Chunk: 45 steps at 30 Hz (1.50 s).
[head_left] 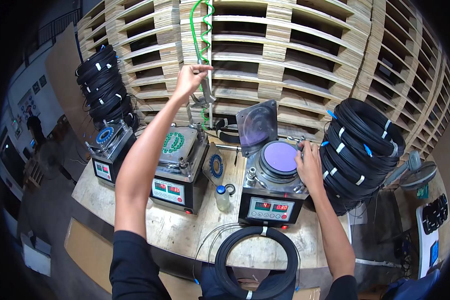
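Note:
My left hand point(191, 80) is raised at the top of a metal air blow gun point(205, 92), which hangs from a coiled green hose point(207, 30). Its fingers stretch out across the gun, not wrapped round it. On the right, my right hand point(310, 162) is beside a polishing machine point(272, 200), fingers bent around a metal corner post point(300, 142) that they partly cover. A round purple pad point(280, 157) lies on the machine's platen. Behind it leans a square metal plate point(257, 127). A coil of black cable point(225, 255) is at my lap, before the table edge.
Two more polishing machines stand left, one carrying a green-ringed fixture point(172, 142), the other a blue-ringed fixture point(105, 135). A blue-capped bottle point(222, 199) and a leaning round-patterned plate point(216, 165) sit between machines. Black cable coils point(360, 150) pile right; wooden pallets point(295, 50) rise behind.

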{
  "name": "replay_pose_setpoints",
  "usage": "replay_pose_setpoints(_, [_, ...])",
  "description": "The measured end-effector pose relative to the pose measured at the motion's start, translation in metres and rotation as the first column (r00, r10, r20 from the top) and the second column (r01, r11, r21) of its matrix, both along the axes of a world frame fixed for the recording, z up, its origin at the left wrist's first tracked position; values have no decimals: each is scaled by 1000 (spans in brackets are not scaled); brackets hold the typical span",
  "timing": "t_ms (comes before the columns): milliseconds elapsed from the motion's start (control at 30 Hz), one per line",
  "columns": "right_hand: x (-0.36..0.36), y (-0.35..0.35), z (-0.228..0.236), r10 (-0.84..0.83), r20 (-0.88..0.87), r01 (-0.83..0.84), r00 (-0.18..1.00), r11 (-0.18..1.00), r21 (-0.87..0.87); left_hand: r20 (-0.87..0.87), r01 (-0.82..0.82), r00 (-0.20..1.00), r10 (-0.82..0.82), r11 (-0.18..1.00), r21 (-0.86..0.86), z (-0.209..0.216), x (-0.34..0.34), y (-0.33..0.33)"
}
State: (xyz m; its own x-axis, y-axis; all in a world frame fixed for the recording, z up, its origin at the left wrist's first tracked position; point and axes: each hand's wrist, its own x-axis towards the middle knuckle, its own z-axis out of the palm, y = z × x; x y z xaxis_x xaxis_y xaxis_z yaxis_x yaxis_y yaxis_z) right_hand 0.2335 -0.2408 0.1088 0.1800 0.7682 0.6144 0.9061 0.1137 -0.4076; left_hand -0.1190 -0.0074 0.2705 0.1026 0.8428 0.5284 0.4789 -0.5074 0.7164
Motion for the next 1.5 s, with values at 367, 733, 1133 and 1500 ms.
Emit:
replay_pose_setpoints(367, [-71,-14,140,533,-690,-815,489,561,-143,-275,707,675,-684,707,-21,49,79,-184])
replay_pose_setpoints(733, [-34,-19,71,393,-827,-673,403,739,23,424,-167,904,51,956,241,-119,135,-189])
replay_pose_setpoints(1133, [-45,-20,26,413,-795,-561,444,820,113,362,-84,929,79,996,-1,-187,144,-180])
replay_pose_setpoints(1500, [-54,-26,26,460,-807,-513,370,825,236,452,-129,888,84,989,71,-175,142,-186])
